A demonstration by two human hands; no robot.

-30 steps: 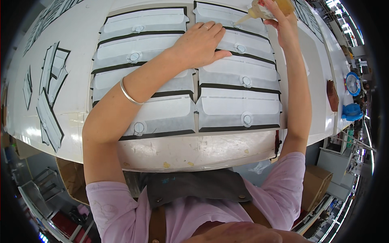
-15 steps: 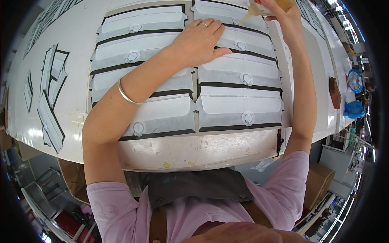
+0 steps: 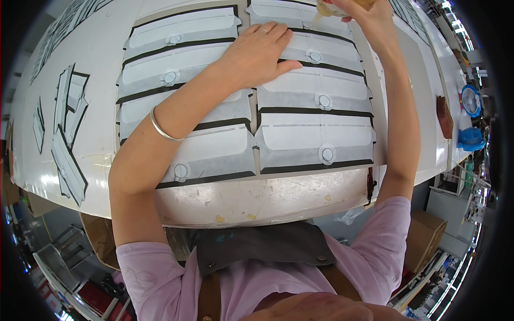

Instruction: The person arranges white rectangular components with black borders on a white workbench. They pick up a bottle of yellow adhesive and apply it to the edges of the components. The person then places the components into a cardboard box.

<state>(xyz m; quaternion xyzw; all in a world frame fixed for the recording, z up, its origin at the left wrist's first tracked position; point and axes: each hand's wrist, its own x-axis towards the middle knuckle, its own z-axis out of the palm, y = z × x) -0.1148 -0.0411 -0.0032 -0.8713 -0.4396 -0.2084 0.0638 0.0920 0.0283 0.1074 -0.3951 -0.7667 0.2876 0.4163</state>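
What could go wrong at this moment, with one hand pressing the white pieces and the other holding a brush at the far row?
1. The brush in the right hand carries yellowish paste; it may drip onto the white fabric pieces.
2. The left hand and forearm lie across several pieces and might shift them out of their rows.
3. The brush is nearly out of view at the table's far side, so aim may suffer.

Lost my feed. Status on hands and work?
Left hand flat on white fabric pieces. Right hand gripping brush at far row. Nothing in the way.
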